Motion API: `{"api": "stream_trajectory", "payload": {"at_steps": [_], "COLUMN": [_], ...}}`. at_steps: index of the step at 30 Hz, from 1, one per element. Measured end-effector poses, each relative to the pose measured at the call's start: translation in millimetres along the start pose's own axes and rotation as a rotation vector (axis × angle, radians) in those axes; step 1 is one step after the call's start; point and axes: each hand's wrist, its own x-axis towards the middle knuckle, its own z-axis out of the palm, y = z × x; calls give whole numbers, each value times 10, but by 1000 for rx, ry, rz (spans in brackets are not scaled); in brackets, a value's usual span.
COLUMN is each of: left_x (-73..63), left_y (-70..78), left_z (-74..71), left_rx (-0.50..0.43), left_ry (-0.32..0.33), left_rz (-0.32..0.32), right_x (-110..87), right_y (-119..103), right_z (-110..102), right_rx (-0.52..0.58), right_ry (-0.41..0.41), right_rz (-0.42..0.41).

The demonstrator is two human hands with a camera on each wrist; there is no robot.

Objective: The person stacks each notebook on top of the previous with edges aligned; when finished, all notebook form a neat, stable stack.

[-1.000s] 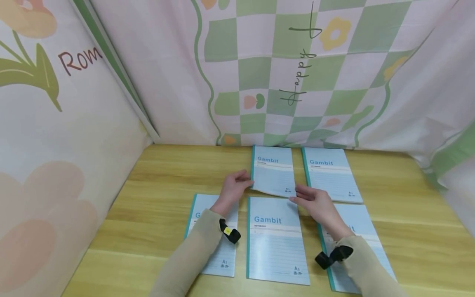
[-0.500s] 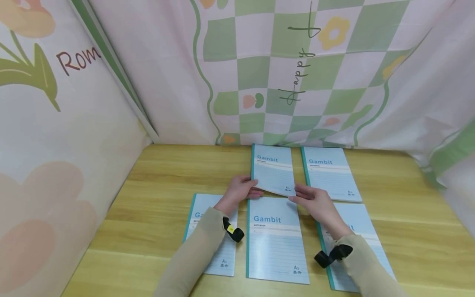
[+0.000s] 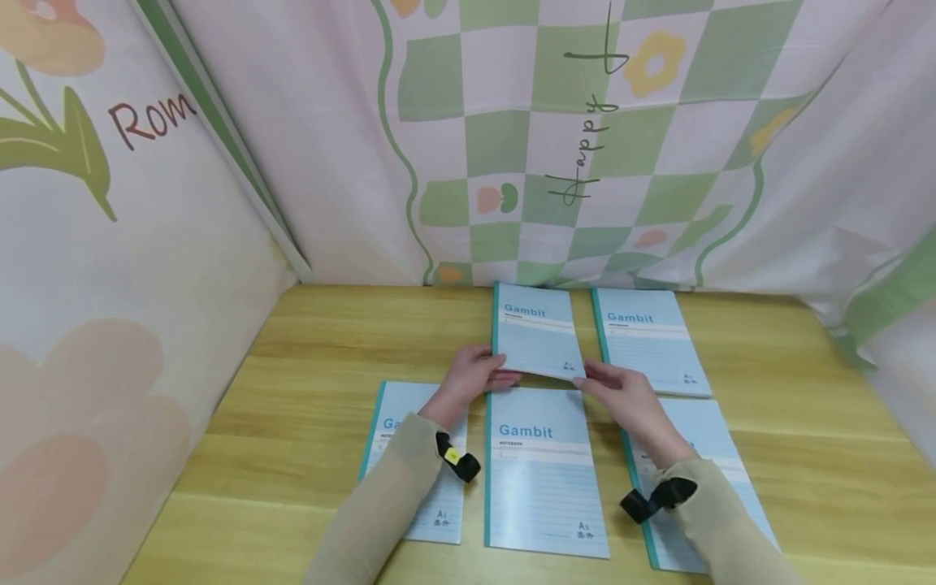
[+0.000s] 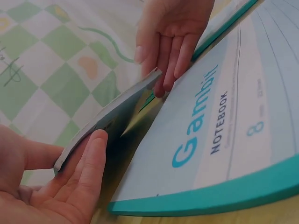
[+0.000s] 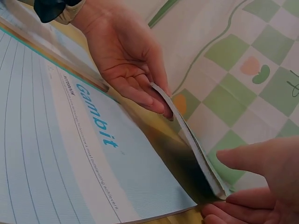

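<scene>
Head view: the left hand (image 3: 468, 377) pinched the tilted notebook (image 3: 537, 335), near edge raised beyond the front notebook (image 3: 547, 479); the right hand (image 3: 627, 400), fingers straight, perhaps barely touched it, so lopsided support risked a slip.

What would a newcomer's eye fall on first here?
Probably the light-blue, teal-spined paper notebook near the back edge of the yellowish wooden table, its near edge raised: the left hand pinches the near left corner, the right hand is at the near right one. Next come four matching notebooks lying flat, nearer or to its right, and behind, the green-and-white checked cloth backdrop with sideways "Happy" lettering.
</scene>
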Motion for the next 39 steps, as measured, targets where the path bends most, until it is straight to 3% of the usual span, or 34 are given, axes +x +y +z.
{"api": "stream_trajectory", "payload": {"at_steps": [14, 32, 39], "left_x": [-110, -173, -178], "left_y": [-24, -60, -96], "left_z": [-16, 101, 151], "left_rx": [-23, 7, 55], "left_ry": [-44, -55, -86], "left_rz": [63, 60, 86], "right_x": [31, -77, -130], "right_y": [44, 22, 60], "right_z": [-80, -209, -267], "right_rx": [51, 60, 229], "right_ry": [-46, -17, -2], "right_rz": [2, -3, -24]}}
